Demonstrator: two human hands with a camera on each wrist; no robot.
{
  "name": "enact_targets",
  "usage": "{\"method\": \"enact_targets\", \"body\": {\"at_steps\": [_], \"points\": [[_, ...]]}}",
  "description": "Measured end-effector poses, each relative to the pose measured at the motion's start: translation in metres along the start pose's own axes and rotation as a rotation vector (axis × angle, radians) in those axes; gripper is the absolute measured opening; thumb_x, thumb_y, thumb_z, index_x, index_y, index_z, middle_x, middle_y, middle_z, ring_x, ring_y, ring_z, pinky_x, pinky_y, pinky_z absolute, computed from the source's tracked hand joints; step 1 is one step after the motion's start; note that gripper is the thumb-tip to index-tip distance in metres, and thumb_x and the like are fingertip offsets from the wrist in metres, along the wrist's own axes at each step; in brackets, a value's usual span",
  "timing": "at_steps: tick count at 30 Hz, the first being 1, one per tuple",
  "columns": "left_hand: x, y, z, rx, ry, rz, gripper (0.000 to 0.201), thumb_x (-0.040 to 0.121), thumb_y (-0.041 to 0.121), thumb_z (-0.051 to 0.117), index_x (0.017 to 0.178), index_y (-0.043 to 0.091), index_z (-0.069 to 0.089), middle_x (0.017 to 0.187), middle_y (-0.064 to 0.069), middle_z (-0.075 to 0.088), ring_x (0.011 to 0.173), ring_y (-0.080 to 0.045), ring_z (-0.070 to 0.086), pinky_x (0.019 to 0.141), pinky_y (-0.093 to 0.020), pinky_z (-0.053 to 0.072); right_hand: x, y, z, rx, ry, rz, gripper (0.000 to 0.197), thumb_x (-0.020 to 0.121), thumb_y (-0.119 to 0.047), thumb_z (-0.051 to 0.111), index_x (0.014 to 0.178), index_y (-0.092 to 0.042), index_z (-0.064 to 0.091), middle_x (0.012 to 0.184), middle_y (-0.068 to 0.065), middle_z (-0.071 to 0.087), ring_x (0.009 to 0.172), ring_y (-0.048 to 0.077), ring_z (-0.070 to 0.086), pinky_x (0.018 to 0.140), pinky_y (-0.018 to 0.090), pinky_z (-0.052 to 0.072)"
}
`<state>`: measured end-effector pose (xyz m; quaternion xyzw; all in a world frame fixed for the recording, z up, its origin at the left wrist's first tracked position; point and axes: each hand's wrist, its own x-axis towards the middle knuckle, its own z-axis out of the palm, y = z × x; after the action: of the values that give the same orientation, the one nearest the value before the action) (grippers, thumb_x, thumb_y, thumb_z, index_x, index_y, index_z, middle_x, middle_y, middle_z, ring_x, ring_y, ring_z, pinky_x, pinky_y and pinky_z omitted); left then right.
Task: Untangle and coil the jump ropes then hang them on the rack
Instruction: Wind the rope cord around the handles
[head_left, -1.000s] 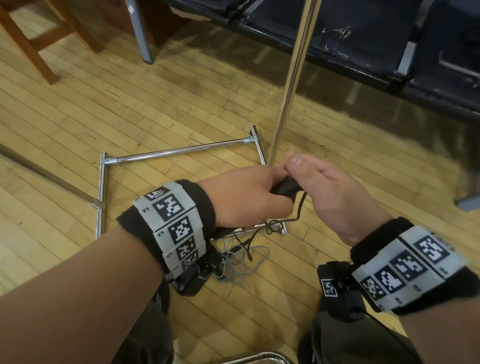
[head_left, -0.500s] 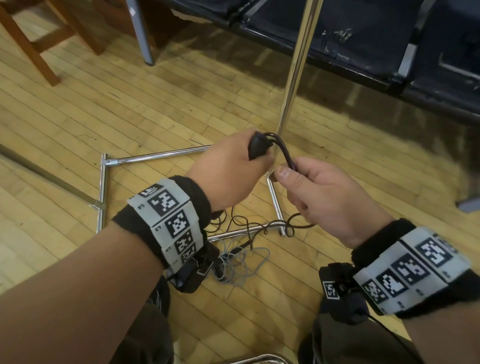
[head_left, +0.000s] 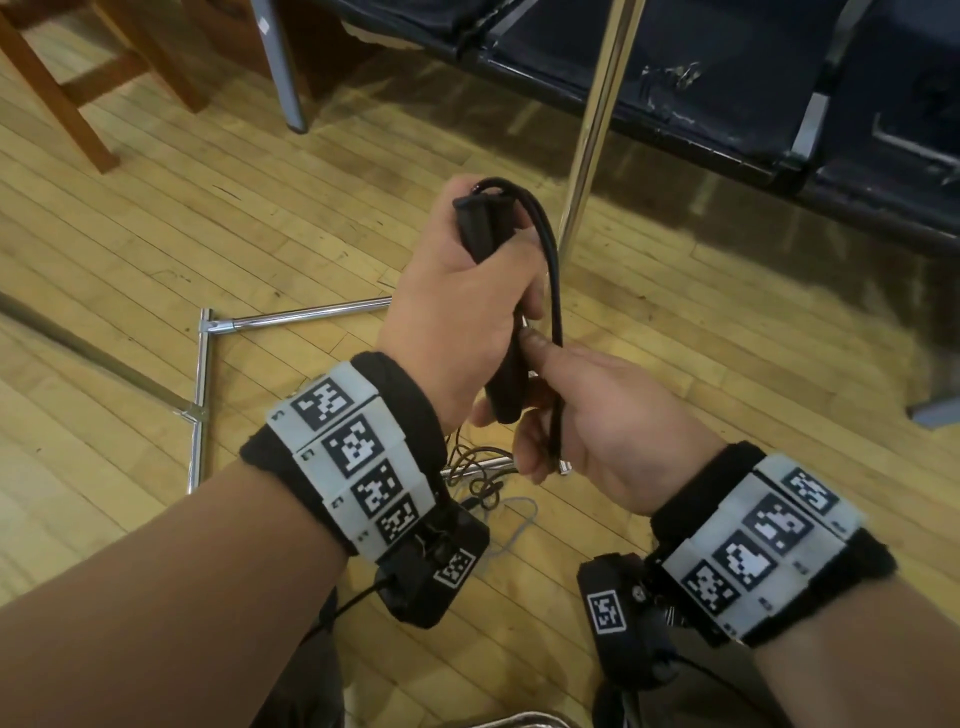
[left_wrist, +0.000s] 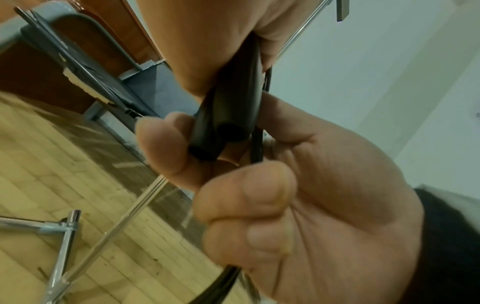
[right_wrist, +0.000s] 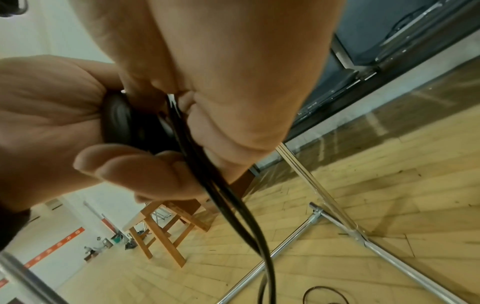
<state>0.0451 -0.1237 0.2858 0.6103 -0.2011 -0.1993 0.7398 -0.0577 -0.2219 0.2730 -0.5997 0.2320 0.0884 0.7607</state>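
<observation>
My left hand (head_left: 457, 291) grips two black jump rope handles (head_left: 480, 228) held side by side and upright, chest-high above the floor. Their black cords (head_left: 553, 270) loop out of the top and run down the right side. Just below, my right hand (head_left: 597, 415) pinches those cords with curled fingers (left_wrist: 259, 195), close under the handles' lower ends (left_wrist: 228, 131). The cords (right_wrist: 233, 205) hang from that hand toward the floor. More tangled rope (head_left: 483, 483), black and grey, lies on the floor under my wrists. The chrome rack pole (head_left: 597, 119) stands right behind my hands.
The rack's chrome base tubes (head_left: 306, 314) lie on the wooden floor to the left. Dark seats (head_left: 727, 78) on metal legs line the back. A wooden stool (head_left: 62, 104) stands at the far left.
My left hand has lifted the handles up and turned them upright. The right hand has moved from the handles' top down the cords to just below the handles.
</observation>
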Motion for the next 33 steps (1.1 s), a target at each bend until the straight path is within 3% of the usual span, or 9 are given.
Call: {"method": "enact_targets", "body": {"at_steps": [5,8,11,15,19,22,26,30,33], "points": [[0.002,-0.001,0.0,0.059,0.069,-0.01,0.017,0.087,0.014,0.056,0.101,0.024,0.054,0.068,-0.001,0.059,0.067,-0.02,0.06,0.065,-0.039,0.053,0.003,0.001,0.008,0.103,-0.04,0.111,0.05,0.105,-0.05,0.043,0.114,-0.002,0.059,0.088,0.027,0.074,0.071,0.039,0.073,0.062,0.042,0.056],[0.003,-0.001,0.002,0.089,0.102,-0.002,0.018,0.086,0.017,0.055,0.103,0.024,0.053,0.067,0.003,0.06,0.067,-0.018,0.061,0.066,-0.041,0.055,0.005,0.001,0.012,0.135,-0.008,0.103,0.05,0.105,-0.047,0.045,0.115,0.0,0.057,0.077,0.02,0.072,0.066,0.036,0.072,0.068,0.046,0.056],[0.004,0.0,0.003,0.111,0.114,0.019,0.02,0.087,0.02,0.055,0.106,0.025,0.051,0.067,0.005,0.06,0.066,-0.018,0.062,0.064,-0.035,0.055,0.004,0.0,0.013,0.173,0.051,0.07,0.04,0.104,-0.045,0.048,0.102,-0.006,0.058,0.068,0.013,0.064,0.054,0.029,0.063,0.06,0.043,0.049],[0.006,0.0,-0.001,0.148,0.096,0.049,0.022,0.087,0.024,0.057,0.106,0.03,0.049,0.076,-0.001,0.063,0.069,-0.022,0.065,0.064,-0.04,0.059,0.003,-0.002,0.013,0.169,0.09,0.06,0.038,0.104,-0.047,0.048,0.097,-0.01,0.057,0.065,0.009,0.055,0.05,0.021,0.045,0.05,0.036,0.037],[0.01,0.004,-0.012,0.115,0.015,0.05,0.032,0.082,0.014,0.069,0.102,0.033,0.052,0.084,0.01,0.066,0.079,-0.011,0.068,0.071,-0.029,0.059,0.002,-0.009,0.001,0.157,0.133,0.054,0.048,0.099,-0.049,0.052,0.119,-0.006,0.059,0.065,0.004,0.048,0.051,0.016,0.037,0.052,0.032,0.034],[0.012,0.007,-0.021,0.081,-0.045,0.013,0.032,0.076,0.017,0.077,0.103,0.02,0.061,0.097,-0.005,0.072,0.092,-0.025,0.072,0.083,-0.04,0.06,0.0,-0.013,-0.012,0.079,0.157,0.032,0.049,0.102,-0.045,0.051,0.125,-0.003,0.059,0.064,0.004,0.045,0.053,0.017,0.034,0.054,0.033,0.031],[0.014,0.01,-0.036,0.04,-0.099,-0.078,0.027,0.081,0.005,0.074,0.103,0.014,0.061,0.098,-0.008,0.073,0.087,-0.025,0.075,0.075,-0.034,0.06,-0.004,-0.016,-0.023,-0.012,0.171,0.032,0.038,0.103,-0.041,0.052,0.121,-0.008,0.061,0.063,0.004,0.043,0.052,0.016,0.032,0.053,0.033,0.028],[0.012,0.015,-0.045,0.415,-0.139,-0.02,0.043,0.085,0.01,0.075,0.117,0.033,0.058,0.106,0.003,0.072,0.091,-0.024,0.075,0.075,-0.041,0.063,-0.004,-0.016,-0.029,-0.136,0.19,0.022,0.037,0.105,-0.038,0.05,0.123,-0.007,0.06,0.061,0.004,0.04,0.051,0.016,0.031,0.053,0.034,0.026],[0.007,0.015,-0.045,0.636,-0.223,0.037,0.065,0.089,0.01,0.074,0.13,0.053,0.047,0.113,0.011,0.061,0.086,-0.016,0.075,0.055,-0.023,0.058,-0.002,-0.013,-0.03,-0.202,0.193,0.03,0.037,0.106,-0.036,0.05,0.122,-0.004,0.058,0.063,0.006,0.037,0.05,0.016,0.03,0.052,0.035,0.023]]}}
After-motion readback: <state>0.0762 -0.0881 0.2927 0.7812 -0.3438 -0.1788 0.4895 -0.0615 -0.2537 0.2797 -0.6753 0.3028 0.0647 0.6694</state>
